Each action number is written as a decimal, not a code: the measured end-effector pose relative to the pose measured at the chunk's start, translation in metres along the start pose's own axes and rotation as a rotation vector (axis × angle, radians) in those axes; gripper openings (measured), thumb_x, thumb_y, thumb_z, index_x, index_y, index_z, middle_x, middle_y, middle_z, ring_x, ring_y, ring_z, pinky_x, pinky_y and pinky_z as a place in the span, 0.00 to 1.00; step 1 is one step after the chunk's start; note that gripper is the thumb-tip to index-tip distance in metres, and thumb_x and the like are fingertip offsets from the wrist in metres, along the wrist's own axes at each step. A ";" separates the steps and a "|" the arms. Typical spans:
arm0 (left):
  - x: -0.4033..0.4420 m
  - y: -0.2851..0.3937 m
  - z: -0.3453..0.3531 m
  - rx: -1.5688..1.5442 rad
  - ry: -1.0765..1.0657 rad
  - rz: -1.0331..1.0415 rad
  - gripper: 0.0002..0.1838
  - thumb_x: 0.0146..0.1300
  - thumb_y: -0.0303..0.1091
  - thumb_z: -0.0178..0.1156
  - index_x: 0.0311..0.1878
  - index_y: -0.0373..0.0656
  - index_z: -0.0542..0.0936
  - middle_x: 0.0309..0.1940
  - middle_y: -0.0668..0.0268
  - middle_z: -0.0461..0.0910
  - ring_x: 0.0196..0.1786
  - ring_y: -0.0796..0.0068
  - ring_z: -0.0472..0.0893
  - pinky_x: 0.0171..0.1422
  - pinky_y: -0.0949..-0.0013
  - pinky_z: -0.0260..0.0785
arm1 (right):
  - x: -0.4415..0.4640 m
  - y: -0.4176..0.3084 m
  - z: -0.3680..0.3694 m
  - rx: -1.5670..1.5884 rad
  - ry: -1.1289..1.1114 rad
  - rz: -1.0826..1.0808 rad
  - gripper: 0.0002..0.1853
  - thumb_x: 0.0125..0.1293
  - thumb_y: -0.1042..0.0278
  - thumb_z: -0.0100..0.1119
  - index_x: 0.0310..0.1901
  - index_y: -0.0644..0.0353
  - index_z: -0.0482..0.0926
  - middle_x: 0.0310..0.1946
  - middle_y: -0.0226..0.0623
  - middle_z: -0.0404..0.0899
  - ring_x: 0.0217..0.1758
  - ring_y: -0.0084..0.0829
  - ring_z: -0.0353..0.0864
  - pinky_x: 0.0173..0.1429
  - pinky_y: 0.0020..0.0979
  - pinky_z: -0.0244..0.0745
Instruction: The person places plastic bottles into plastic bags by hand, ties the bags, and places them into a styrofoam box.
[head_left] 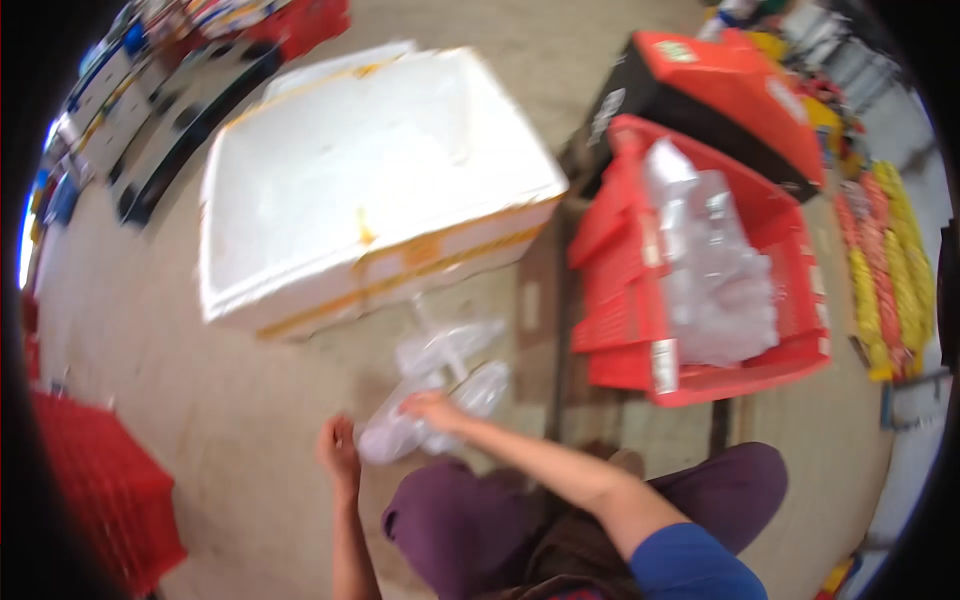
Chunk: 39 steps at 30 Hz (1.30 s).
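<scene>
Clear plastic bags [450,350] lie crumpled on the floor in front of my knees. My right hand [432,408] reaches in from the right, its fingers closed on the plastic. Just left of the bags is my left hand [341,448], fingers curled in; whether it pinches anything is too blurred to see. Beyond the bags stands a large white foam box [400,262], open on top, with yellow-brown tape along its sides. To the right, a red plastic crate [600,330] holds more clear plastic packaging [715,270].
A black and red box [720,90] stands behind the crate. Another red crate [105,490] is at the lower left. A dark-framed trolley [190,130] sits at the upper left. Yellow and pink packets [880,270] hang along the right side.
</scene>
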<state>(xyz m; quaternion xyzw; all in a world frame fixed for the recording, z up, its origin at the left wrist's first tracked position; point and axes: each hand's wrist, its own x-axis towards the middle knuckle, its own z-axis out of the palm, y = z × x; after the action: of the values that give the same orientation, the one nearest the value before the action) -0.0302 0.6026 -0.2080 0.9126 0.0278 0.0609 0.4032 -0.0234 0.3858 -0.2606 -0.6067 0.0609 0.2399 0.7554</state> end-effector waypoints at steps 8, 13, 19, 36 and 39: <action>0.007 0.072 0.021 -0.310 0.002 0.158 0.13 0.59 0.23 0.57 0.48 0.36 0.76 0.39 0.59 0.78 0.40 0.66 0.78 0.45 0.67 0.71 | 0.003 -0.028 0.051 -0.653 -0.017 -0.298 0.18 0.69 0.58 0.39 0.40 0.64 0.73 0.38 0.49 0.78 0.44 0.52 0.77 0.48 0.42 0.71; 0.006 0.021 0.042 -0.751 -0.337 -0.373 0.09 0.60 0.22 0.58 0.44 0.34 0.79 0.33 0.67 0.80 0.35 0.75 0.78 0.42 0.70 0.72 | 0.009 -0.019 0.052 0.002 0.153 0.135 0.15 0.71 0.60 0.44 0.46 0.63 0.74 0.31 0.38 0.77 0.32 0.30 0.78 0.36 0.32 0.74; -0.009 0.064 0.023 -0.453 -0.020 0.114 0.15 0.53 0.30 0.64 0.44 0.38 0.77 0.39 0.60 0.77 0.37 0.69 0.77 0.43 0.67 0.70 | -0.001 -0.035 0.022 -0.275 -0.237 -0.036 0.11 0.55 0.81 0.51 0.38 0.63 0.82 0.34 0.37 0.83 0.35 0.30 0.81 0.46 0.32 0.76; 0.022 -0.099 0.070 -0.585 0.068 -0.760 0.12 0.61 0.34 0.60 0.23 0.43 0.75 0.14 0.71 0.72 0.18 0.81 0.70 0.22 0.76 0.60 | -0.024 0.008 0.016 -1.094 0.120 -0.607 0.06 0.54 0.67 0.56 0.32 0.59 0.76 0.31 0.39 0.75 0.39 0.39 0.77 0.43 0.38 0.72; 0.020 -0.083 0.056 -0.364 0.063 -0.522 0.10 0.60 0.33 0.62 0.38 0.36 0.75 0.31 0.60 0.76 0.35 0.73 0.75 0.39 0.68 0.67 | -0.042 0.008 0.003 -1.046 0.197 -0.490 0.10 0.58 0.63 0.58 0.36 0.59 0.78 0.33 0.40 0.77 0.41 0.41 0.77 0.45 0.39 0.72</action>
<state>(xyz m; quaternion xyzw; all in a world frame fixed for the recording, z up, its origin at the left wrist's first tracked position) -0.0033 0.6191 -0.3046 0.7852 0.2621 -0.0126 0.5609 -0.0643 0.3776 -0.2508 -0.9147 -0.1377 -0.0010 0.3799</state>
